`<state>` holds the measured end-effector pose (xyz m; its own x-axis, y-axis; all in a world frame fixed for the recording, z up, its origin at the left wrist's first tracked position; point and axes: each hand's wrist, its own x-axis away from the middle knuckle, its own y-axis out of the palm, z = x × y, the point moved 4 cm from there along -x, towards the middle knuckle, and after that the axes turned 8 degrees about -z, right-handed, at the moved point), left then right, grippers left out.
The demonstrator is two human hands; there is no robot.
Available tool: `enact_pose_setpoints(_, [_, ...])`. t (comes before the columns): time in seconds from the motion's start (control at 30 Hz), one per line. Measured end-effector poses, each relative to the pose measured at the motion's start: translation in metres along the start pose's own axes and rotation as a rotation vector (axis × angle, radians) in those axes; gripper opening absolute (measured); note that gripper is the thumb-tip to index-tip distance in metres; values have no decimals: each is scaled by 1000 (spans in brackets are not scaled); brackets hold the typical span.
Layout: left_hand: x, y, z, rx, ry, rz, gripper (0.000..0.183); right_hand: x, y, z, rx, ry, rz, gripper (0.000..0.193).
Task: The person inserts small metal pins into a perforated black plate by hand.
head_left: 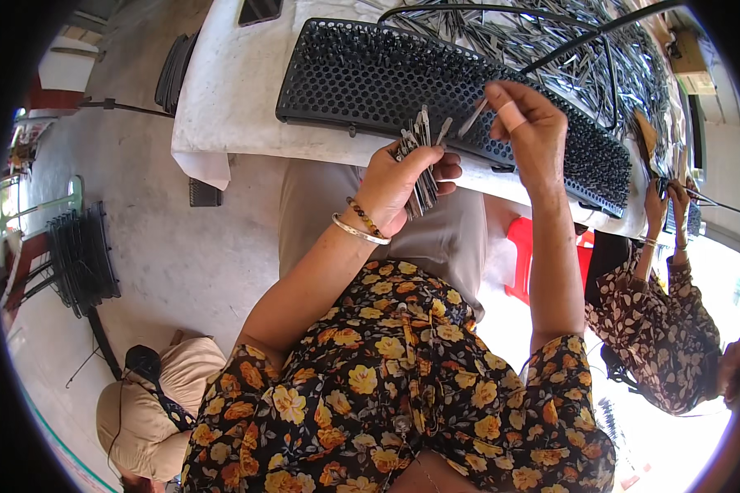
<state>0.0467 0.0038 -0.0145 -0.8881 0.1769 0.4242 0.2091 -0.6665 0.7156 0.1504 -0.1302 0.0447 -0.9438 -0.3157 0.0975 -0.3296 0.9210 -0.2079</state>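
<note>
- Table [230,94]: we have a pale, lightly spotted cloth over it, hanging down at the left corner.
- Tray [419,103]: long, black, rounded corners, lying on the table's near side just past both hands. Round holes in tight rows. We read bare holes left of centre; the far edge and the right end are crowded with short dark tips.
- Heap [501,33]: loose thin metal strips beyond the tray, dull grey to bright silver, pointing every which way.
- Left hand [396,177]: closed round a bundle, thumb laid across it, just off the tray's near edge. We see a beaded bracelet [362,215] and a pale bangle [360,232] on that wrist.
- Right hand [534,131]: over the tray, thumb and finger pinched narrow on one strip.
- Bundle [420,130]: grey metal strips, roughly side by side, ends uneven, sticking out above and below the left hand.
- Single strip [472,119]: slim, shiny, tilted, lower end toward the bundle but apart from it. We can't make out its tip shape.
- Band [511,116]: pale, wrapped round a right-hand finger.
</note>
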Motion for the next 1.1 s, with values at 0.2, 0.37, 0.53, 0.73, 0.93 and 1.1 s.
enact_pose_setpoints(0.2, [-1,10,-4,6,-155,-77,20,-26,-1,11,161,-394,222,19])
enact_pose_setpoints(0.37, [2,4,-5,-10,-174,-85,21,-29,1,17,270,-391,263,16])
enact_pose_setpoints(0.53, [3,1,-3,-32,-178,-99,23,-31,6,19,314,-386,250,15])
enact_pose_setpoints(0.73, [7,2,0,-98,-128,-67,25,-20,16,-1,692,-660,202,12])
enact_pose_setpoints(0.93, [7,3,-1,-131,-74,-89,26,-19,16,3,742,-681,249,10])
enact_pose_setpoints(1.1, [8,1,-1,-211,-20,-70,27,-17,16,-1,651,-534,183,14])
